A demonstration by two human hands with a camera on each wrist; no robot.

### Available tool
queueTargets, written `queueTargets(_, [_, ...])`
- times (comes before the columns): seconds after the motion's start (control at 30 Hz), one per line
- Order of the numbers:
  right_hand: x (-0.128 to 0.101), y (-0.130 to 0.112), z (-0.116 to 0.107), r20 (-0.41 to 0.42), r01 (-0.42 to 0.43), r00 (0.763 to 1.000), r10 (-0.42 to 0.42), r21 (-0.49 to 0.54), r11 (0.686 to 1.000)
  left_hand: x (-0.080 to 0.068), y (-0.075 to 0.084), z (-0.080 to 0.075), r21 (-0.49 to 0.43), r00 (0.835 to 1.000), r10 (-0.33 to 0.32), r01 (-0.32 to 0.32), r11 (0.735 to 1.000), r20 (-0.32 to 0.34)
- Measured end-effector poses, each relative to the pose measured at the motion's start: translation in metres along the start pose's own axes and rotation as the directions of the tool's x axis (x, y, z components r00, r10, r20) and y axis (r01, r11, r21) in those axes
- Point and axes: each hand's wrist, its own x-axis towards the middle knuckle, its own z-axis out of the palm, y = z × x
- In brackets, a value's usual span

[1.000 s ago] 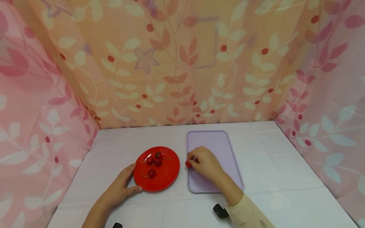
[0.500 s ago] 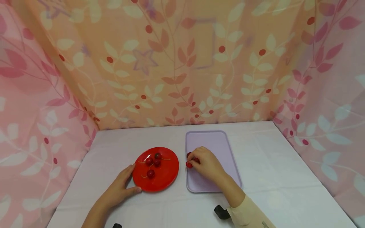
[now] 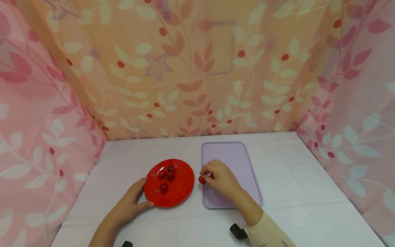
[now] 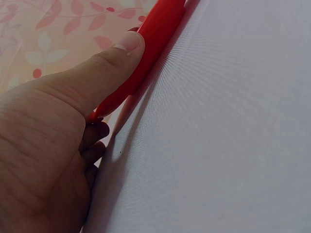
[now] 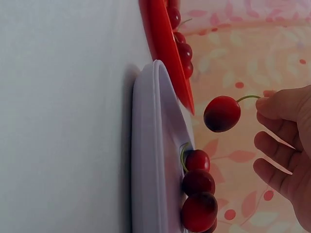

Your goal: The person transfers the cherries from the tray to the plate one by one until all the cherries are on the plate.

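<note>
Cherries are the little things here. One small round red cherry (image 5: 222, 113) hangs by its thin green stem from the right hand (image 3: 219, 177), which pinches the stem between fingertips. It hangs in the air just over the left edge of the flat pale purple plastic tray (image 3: 237, 156), near the round shiny red plate (image 3: 182, 192). A few more dark red cherries (image 5: 197, 191) lie on the tray under the hand. Four cherries (image 3: 166, 175) with stems lie on the red plate.

The left hand (image 3: 129, 203) rests on the white tablecloth (image 3: 308, 192). Its thumb and fingers curl round the plate's near left rim and hold it in place.

The stem is very thin, so I think it could slip from the fingers or snap. Then the cherry could drop in the gap between tray and plate and roll away on the cloth. It might also bump the plate's rim, which sits very close.

A moment ago the cherry was low, by the other ones on the tray. Now it is lifted up and a bit more to the left, towards the plate. The left hand has not moved.
</note>
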Motion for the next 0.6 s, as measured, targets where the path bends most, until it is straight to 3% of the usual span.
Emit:
queueTargets(0.43, [0.014, -0.017, 0.01, 0.019, 0.084, 0.996, -0.084, 0.023, 0.996, -0.003, -0.001, -0.002, 0.008, 1.0, 0.006, -0.006, 1.0, -0.017])
queueTargets(0.6, [0.02, -0.023, 0.013, 0.04, 0.107, 0.994, -0.105, -0.025, 0.994, -0.002, -0.001, -0.002, 0.009, 1.0, -0.003, 0.003, 1.0, -0.008])
